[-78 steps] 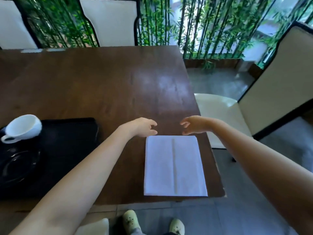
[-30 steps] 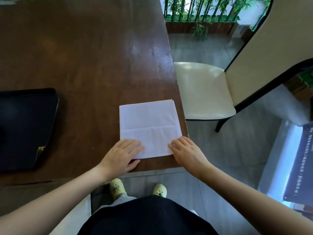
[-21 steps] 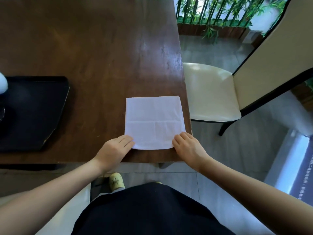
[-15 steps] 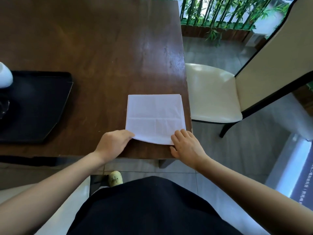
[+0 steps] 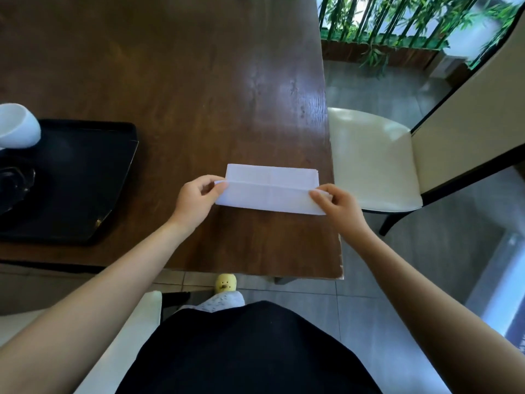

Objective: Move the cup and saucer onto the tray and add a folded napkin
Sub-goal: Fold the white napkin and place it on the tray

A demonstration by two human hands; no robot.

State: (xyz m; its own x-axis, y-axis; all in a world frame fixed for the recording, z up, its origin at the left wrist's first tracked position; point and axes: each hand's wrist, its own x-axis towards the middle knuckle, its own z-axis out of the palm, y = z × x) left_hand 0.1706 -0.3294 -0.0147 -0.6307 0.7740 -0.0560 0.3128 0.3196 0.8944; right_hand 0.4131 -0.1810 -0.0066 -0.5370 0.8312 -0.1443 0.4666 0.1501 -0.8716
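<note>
Hands are reaching forward over the table (image 5: 199, 81), arms extended. The left hand (image 5: 196, 201) is pinching the left corner of the white napkin (image 5: 270, 191), and the right hand (image 5: 336, 206) is pinching its right corner, lifting the near flap. The cup (image 5: 17, 129) is sitting on the black tray (image 5: 85, 180), far left.

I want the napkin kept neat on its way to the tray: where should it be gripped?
Probably by its two short ends, coming in from either side, as the left hand and right hand do now: the napkin is a long, thin strip mid-fold, so end grips keep the layers together.
</note>
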